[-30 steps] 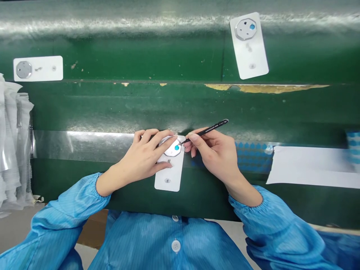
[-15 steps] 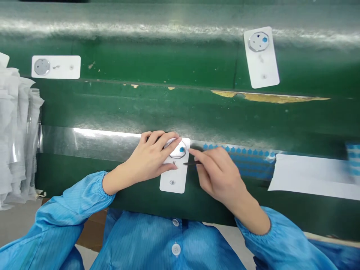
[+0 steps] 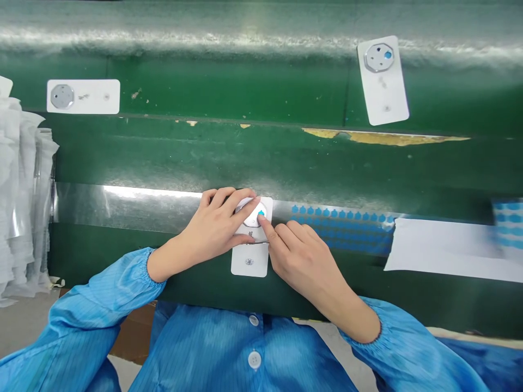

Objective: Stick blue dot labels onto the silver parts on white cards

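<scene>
My left hand (image 3: 212,231) pins the white card (image 3: 250,262), fingers spread. My right hand (image 3: 304,261) presses its forefinger on the card's blue dot (image 3: 261,212); its other fingers are curled, and I cannot tell whether they hold anything.

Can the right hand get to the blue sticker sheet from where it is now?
Probably yes. The right hand presses a fingertip on the white card, and the blue sticker sheet lies just beside it with nothing between.

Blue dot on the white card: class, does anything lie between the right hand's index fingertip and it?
Nothing visible does. The right hand has its index fingertip right at the blue dot on the white card. The left hand presses the card beside the dot, not between.
</scene>
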Action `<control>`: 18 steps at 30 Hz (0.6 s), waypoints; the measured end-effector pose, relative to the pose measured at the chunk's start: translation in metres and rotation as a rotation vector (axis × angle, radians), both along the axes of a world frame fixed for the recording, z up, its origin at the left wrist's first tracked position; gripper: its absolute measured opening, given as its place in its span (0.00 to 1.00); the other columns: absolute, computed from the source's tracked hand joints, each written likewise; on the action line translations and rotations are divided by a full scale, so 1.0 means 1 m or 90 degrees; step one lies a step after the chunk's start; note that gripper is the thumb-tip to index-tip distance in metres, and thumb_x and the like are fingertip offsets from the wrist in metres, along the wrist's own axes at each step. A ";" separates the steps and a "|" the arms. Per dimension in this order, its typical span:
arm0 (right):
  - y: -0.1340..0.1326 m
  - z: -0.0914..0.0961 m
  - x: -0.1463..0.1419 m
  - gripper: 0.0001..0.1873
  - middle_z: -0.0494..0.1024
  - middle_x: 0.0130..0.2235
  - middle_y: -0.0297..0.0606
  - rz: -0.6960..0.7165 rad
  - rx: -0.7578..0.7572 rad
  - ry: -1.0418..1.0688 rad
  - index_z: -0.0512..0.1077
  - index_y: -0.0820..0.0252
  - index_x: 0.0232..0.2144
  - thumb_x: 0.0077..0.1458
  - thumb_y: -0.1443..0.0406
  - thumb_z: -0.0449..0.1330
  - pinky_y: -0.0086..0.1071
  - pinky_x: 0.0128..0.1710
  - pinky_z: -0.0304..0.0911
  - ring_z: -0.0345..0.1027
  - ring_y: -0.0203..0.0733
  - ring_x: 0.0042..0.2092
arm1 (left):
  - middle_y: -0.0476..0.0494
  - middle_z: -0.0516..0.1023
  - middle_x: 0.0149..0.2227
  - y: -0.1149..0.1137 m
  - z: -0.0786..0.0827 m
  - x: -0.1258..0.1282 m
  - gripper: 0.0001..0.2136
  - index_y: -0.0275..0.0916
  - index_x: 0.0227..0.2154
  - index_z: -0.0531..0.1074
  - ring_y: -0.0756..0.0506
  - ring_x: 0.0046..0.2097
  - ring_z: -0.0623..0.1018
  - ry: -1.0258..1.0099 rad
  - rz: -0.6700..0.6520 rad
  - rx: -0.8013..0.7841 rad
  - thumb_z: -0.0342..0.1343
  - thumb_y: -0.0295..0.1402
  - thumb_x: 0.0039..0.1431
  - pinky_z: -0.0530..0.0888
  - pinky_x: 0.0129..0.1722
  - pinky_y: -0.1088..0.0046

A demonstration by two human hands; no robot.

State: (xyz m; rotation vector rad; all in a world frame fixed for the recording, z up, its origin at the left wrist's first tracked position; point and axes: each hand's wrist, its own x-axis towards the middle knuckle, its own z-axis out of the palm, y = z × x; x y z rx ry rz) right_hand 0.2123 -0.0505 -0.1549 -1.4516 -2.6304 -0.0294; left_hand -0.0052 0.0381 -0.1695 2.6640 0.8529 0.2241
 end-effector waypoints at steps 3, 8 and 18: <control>0.001 0.000 -0.002 0.20 0.68 0.29 0.39 -0.007 -0.002 -0.012 0.72 0.83 0.57 0.65 0.79 0.55 0.40 0.33 0.51 0.55 0.47 0.34 | 0.31 0.69 0.65 0.001 0.000 0.000 0.33 0.36 0.66 0.66 0.32 0.61 0.67 0.004 0.001 -0.003 0.58 0.54 0.68 0.64 0.55 0.54; -0.002 0.001 -0.010 0.21 0.67 0.28 0.39 -0.043 0.001 -0.045 0.72 0.82 0.58 0.64 0.79 0.55 0.40 0.33 0.51 0.55 0.47 0.33 | 0.32 0.70 0.65 0.001 0.001 0.001 0.31 0.38 0.66 0.66 0.32 0.61 0.67 0.018 0.001 -0.002 0.57 0.53 0.69 0.64 0.56 0.54; -0.008 0.003 -0.017 0.20 0.70 0.29 0.41 -0.111 -0.018 -0.012 0.74 0.81 0.57 0.66 0.77 0.52 0.39 0.33 0.54 0.58 0.47 0.34 | 0.34 0.70 0.65 0.000 -0.003 -0.002 0.33 0.36 0.65 0.67 0.33 0.61 0.67 0.010 0.006 0.018 0.62 0.52 0.66 0.64 0.55 0.55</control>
